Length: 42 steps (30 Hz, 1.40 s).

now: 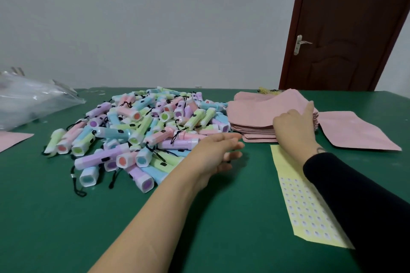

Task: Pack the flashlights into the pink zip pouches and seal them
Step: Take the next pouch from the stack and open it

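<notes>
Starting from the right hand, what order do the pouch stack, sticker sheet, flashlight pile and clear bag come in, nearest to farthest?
1. Pouch stack: the right hand grips its edge.
2. Sticker sheet: just below the wrist, toward the person.
3. Flashlight pile: to the left, beyond the stack.
4. Clear bag: far left.

On the table (66, 217), the heap of flashlights (142, 130) lies left of centre, with the stack of pouches (250, 115) just right of it. A single pouch (355, 130) lies right of the stack, a sticker sheet (301, 206) lies before it, and a plastic bag (26, 99) lies far left
</notes>
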Available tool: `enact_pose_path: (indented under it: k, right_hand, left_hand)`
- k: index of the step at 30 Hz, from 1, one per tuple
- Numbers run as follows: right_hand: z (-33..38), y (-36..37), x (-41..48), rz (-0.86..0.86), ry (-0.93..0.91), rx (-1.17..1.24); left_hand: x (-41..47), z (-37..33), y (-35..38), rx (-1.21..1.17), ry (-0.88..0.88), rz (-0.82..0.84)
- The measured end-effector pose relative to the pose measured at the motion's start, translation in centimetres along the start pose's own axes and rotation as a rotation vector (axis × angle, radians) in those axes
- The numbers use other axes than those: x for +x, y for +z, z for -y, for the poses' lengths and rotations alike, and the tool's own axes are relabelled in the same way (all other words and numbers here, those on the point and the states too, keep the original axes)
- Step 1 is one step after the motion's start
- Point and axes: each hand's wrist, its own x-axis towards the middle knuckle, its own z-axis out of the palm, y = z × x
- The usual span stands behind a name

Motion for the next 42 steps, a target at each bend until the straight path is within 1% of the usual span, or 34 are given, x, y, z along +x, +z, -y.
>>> enact_pose_path:
  k: [4,7,11,12,13,14,16,17,18,19,20,21,23,24,27,29,31,33,36,37,39,40,42]
  right_hand:
    - [0.1,0.5,0.0,-0.123,0.037,0.062]
    - [0.4,-0.2,0.3,-0.186,0.091,0.192]
    - [0.9,-1.8,0.2,-0.091,0.074,0.321]
    - [0.9,-2.2,0.1,-0.092,0.078,0.338]
    - [0.9,-2.7,0.0,-0.129,0.094,0.364]
    - [0.8,-3.3,0.0,-0.206,0.116,0.420]
    - [0.6,-5.1,-0.5,-0.439,0.179,0.654]
    - [0.5,-6.3,-1.0,-0.554,0.205,0.814]
    - [0.6,-7.3,-1.5,-0.626,0.225,0.964]
    - [0.6,-8.0,-1.9,-0.643,0.244,1.096]
    - [0.8,-8.5,-2.4,-0.617,0.261,1.223]
    - [1.0,-8.8,-2.8,-0.557,0.282,1.355]
    - [1.2,-8.9,-3.3,-0.360,0.335,1.652]
    - [1.2,-8.8,-3.5,-0.240,0.353,1.795]
    - [1.3,-8.3,-3.8,0.096,0.354,2.147]
    - [1.3,-7.7,-3.8,0.258,0.320,2.265]
    - [1.6,-7.0,-3.9,0.359,0.216,2.344]
    - [2.0,-6.6,-4.2,0.438,0.063,2.418]
    - [2.7,-6.1,-4.3,0.466,-0.080,2.453]
    - [3.0,-6.0,-4.3,0.461,-0.111,2.460]
    - [3.2,-6.0,-4.2,0.447,-0.134,2.493]
    - [3.2,-6.0,-4.3,0.440,-0.135,2.509]
    - [3.2,-5.9,-4.4,0.441,-0.151,2.543]
  left_hand:
    - [0.1,0.0,0.0,0.014,0.010,-0.010]
    - [0.3,-0.1,-0.1,0.047,0.035,-0.044]
    - [0.1,0.0,0.0,0.066,0.053,-0.054]
    - [0.1,0.1,0.0,0.077,0.053,-0.051]
    - [0.0,0.1,0.1,0.088,0.058,-0.053]
    - [0.0,0.1,0.1,0.101,0.075,-0.063]
    - [0.1,0.0,0.2,0.146,0.170,-0.111]
    - [0.1,0.0,0.3,0.187,0.254,-0.146]
    - [0.0,-0.1,0.4,0.253,0.357,-0.182]
    - [-0.1,-0.1,0.4,0.359,0.468,-0.213]
    - [-0.1,0.0,0.4,0.504,0.581,-0.235]
    - [-0.2,0.2,0.4,0.659,0.684,-0.237]
    - [-0.1,0.5,0.5,0.904,0.808,-0.235]
    - [-0.1,0.6,0.5,0.962,0.831,-0.249]
    - [0.0,0.8,0.5,0.954,0.870,-0.341]
    - [0.0,0.8,0.5,0.886,0.887,-0.411]
    - [-0.2,0.6,0.6,0.826,0.882,-0.459]
    - [-0.4,0.6,0.8,0.735,0.853,-0.459]
    - [-0.6,0.3,1.0,0.537,0.785,-0.405]
    - [-0.7,0.1,1.0,0.527,0.791,-0.377]
    - [-0.8,-0.1,1.1,0.580,0.808,-0.312]
    - [-0.8,-0.2,1.1,0.594,0.797,-0.283]
    - [-0.7,-0.1,1.0,0.538,0.729,-0.265]
